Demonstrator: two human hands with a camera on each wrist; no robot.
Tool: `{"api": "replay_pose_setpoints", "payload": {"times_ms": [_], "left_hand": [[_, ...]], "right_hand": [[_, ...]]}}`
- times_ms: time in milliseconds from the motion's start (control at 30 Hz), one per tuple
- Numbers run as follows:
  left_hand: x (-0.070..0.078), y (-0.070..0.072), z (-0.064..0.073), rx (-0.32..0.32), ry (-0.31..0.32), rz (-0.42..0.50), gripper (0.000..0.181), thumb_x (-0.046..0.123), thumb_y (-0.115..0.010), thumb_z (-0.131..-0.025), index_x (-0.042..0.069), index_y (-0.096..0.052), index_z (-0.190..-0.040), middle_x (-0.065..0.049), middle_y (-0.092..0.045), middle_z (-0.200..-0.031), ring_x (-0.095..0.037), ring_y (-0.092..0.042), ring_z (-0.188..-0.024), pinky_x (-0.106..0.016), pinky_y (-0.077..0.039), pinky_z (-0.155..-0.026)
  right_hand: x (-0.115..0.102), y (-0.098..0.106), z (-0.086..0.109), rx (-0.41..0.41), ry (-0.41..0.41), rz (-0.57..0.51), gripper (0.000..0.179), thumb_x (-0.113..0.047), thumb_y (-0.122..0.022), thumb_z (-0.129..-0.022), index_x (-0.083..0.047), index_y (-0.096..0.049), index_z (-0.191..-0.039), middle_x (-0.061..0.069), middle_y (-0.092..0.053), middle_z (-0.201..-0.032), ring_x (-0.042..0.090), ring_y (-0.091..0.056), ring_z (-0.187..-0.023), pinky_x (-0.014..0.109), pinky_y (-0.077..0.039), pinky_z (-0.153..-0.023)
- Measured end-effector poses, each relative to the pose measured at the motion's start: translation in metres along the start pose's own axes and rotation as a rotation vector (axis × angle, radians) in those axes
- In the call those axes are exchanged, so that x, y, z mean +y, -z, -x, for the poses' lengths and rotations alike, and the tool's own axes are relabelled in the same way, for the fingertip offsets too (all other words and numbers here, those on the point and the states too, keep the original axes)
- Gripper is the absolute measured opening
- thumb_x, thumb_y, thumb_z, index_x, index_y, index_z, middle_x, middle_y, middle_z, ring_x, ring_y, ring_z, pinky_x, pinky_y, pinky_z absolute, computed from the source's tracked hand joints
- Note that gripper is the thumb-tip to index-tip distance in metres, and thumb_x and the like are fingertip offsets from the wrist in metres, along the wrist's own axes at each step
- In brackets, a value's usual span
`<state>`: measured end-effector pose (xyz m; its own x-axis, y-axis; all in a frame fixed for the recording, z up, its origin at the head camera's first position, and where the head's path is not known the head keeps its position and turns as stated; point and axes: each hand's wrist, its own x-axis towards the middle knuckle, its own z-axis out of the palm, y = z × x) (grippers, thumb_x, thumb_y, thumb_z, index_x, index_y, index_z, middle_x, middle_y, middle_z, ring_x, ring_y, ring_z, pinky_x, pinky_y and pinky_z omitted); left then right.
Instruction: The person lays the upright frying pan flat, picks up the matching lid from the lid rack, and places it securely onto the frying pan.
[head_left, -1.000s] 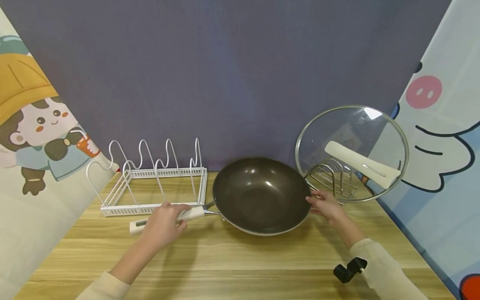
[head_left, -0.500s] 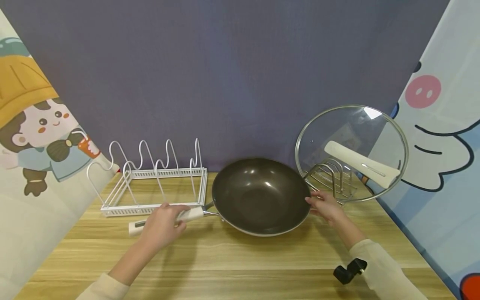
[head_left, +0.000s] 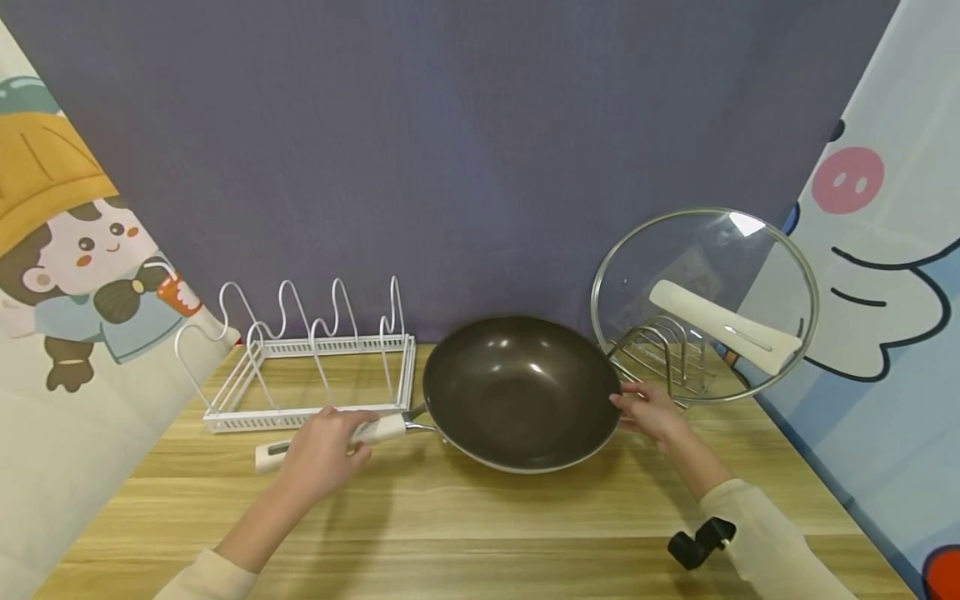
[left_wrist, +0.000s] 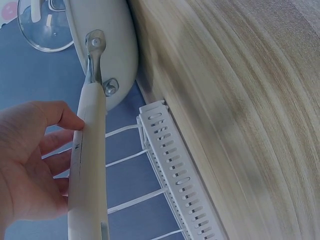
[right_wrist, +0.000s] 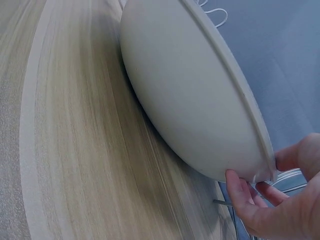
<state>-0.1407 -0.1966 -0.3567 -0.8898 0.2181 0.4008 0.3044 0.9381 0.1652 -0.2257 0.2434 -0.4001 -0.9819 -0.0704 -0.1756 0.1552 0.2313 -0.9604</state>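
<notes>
A wok (head_left: 522,396) with a dark inside and a cream outside sits at the middle of the table, on it or just above it; I cannot tell which. Its cream handle (left_wrist: 90,165) points left, and my left hand (head_left: 326,450) holds it between thumb and fingers. At the opposite side, my right hand (head_left: 654,415) pinches the wok's rim. The right wrist view shows its fingertips (right_wrist: 234,182) against the pale outer wall. A white wire rack (head_left: 300,417) stands behind the left hand, beside the wok.
Right of the wok, a glass lid (head_left: 637,250) with a cream handle leans upright in a metal wire stand (head_left: 667,354). A grey-blue backdrop (head_left: 465,150) rises behind the wooden table (head_left: 480,533). Printed cloths hang on both sides.
The wok and the left hand have shifted very slightly left. Both hands keep the same hold; the rack and lid stay in place.
</notes>
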Motion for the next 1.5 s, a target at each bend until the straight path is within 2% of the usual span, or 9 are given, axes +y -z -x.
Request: {"api": "replay_pose_setpoints", "payload": {"times_ms": [133, 367, 667, 800, 1033, 1067, 1267, 1400, 1500], "left_hand": [[-0.0005, 0.0, 0.0002, -0.012, 0.009, 0.001, 0.039, 0.005, -0.069, -0.067, 0.013, -0.073, -0.104, 0.001, -0.062, -0.06, -0.015, -0.049, -0.062, -0.026, -0.041, -0.053], [-0.0011, 0.0003, 0.0019, -0.005, 0.014, 0.01, 0.039, 0.005, -0.07, -0.066, 0.013, -0.073, -0.104, -0.004, -0.071, -0.071, -0.022, -0.059, -0.068, -0.034, -0.05, -0.059], [-0.0029, 0.0014, 0.0031, 0.009, 0.003, 0.014, 0.04, 0.006, -0.071, -0.067, 0.013, -0.073, -0.106, -0.004, -0.073, -0.076, -0.019, -0.06, -0.067, -0.042, -0.055, -0.069], [-0.0042, 0.0016, 0.0029, 0.023, -0.007, 0.011, 0.04, 0.006, -0.072, -0.067, 0.013, -0.073, -0.106, -0.004, -0.073, -0.077, -0.02, -0.061, -0.067, -0.041, -0.054, -0.066], [-0.0056, 0.002, 0.0035, 0.012, -0.004, 0.02, 0.04, 0.005, -0.071, -0.068, 0.013, -0.072, -0.107, -0.004, -0.074, -0.078, -0.011, -0.051, -0.057, -0.051, -0.055, -0.084], [-0.0057, 0.0021, 0.0036, 0.01, -0.002, 0.019, 0.04, 0.005, -0.071, -0.068, 0.013, -0.072, -0.107, -0.004, -0.074, -0.078, -0.011, -0.05, -0.058, -0.05, -0.055, -0.081], [-0.0068, 0.0024, 0.0036, 0.029, -0.012, 0.017, 0.039, 0.005, -0.071, -0.067, 0.012, -0.072, -0.106, -0.004, -0.073, -0.076, -0.022, -0.065, -0.071, -0.052, -0.053, -0.089], [-0.0076, 0.0026, 0.0038, 0.032, -0.019, 0.017, 0.038, 0.005, -0.071, -0.067, 0.011, -0.072, -0.105, -0.004, -0.074, -0.077, -0.021, -0.064, -0.07, -0.053, -0.051, -0.096], [-0.0081, 0.003, 0.0043, 0.029, -0.016, 0.017, 0.039, 0.005, -0.071, -0.067, 0.012, -0.072, -0.105, -0.005, -0.075, -0.081, -0.018, -0.062, -0.066, -0.052, -0.052, -0.092]], "right_hand": [[-0.001, 0.0001, 0.0011, -0.009, -0.01, -0.014, 0.063, -0.013, -0.055, -0.096, 0.016, -0.021, -0.141, 0.005, -0.062, -0.102, 0.002, -0.064, -0.081, 0.026, -0.06, -0.079], [-0.0009, -0.0006, 0.002, -0.017, -0.017, -0.025, 0.061, -0.012, -0.054, -0.097, 0.016, -0.022, -0.14, 0.0, -0.064, -0.099, 0.001, -0.065, -0.082, 0.026, -0.06, -0.081], [-0.001, 0.0004, 0.0024, -0.034, -0.023, -0.075, 0.061, -0.012, -0.057, -0.095, 0.017, -0.025, -0.139, -0.009, -0.065, -0.09, 0.001, -0.066, -0.079, 0.024, -0.06, -0.079], [-0.0018, 0.0003, 0.0019, -0.04, -0.032, -0.095, 0.063, -0.013, -0.057, -0.095, 0.016, -0.024, -0.14, -0.012, -0.065, -0.086, 0.0, -0.066, -0.079, 0.024, -0.06, -0.079], [-0.0014, -0.0009, 0.0057, -0.047, -0.037, -0.104, 0.06, -0.012, -0.057, -0.095, 0.016, -0.027, -0.138, -0.012, -0.065, -0.083, 0.001, -0.066, -0.076, 0.024, -0.06, -0.077], [-0.0015, -0.0011, 0.0061, -0.046, -0.037, -0.102, 0.059, -0.012, -0.058, -0.095, 0.015, -0.027, -0.137, -0.012, -0.065, -0.083, 0.001, -0.066, -0.076, 0.023, -0.06, -0.077], [-0.0025, -0.0022, 0.006, -0.039, -0.04, -0.119, 0.057, -0.013, -0.059, -0.094, 0.014, -0.03, -0.135, -0.012, -0.065, -0.082, 0.001, -0.067, -0.076, 0.022, -0.06, -0.076], [-0.003, -0.003, 0.0068, -0.039, -0.04, -0.124, 0.055, -0.012, -0.06, -0.094, 0.013, -0.031, -0.134, -0.012, -0.066, -0.082, 0.001, -0.067, -0.076, 0.023, -0.06, -0.077], [-0.0036, -0.0037, 0.0084, -0.042, -0.034, -0.113, 0.056, -0.013, -0.06, -0.094, 0.013, -0.031, -0.135, -0.012, -0.066, -0.083, 0.001, -0.068, -0.077, 0.023, -0.06, -0.077]]}}
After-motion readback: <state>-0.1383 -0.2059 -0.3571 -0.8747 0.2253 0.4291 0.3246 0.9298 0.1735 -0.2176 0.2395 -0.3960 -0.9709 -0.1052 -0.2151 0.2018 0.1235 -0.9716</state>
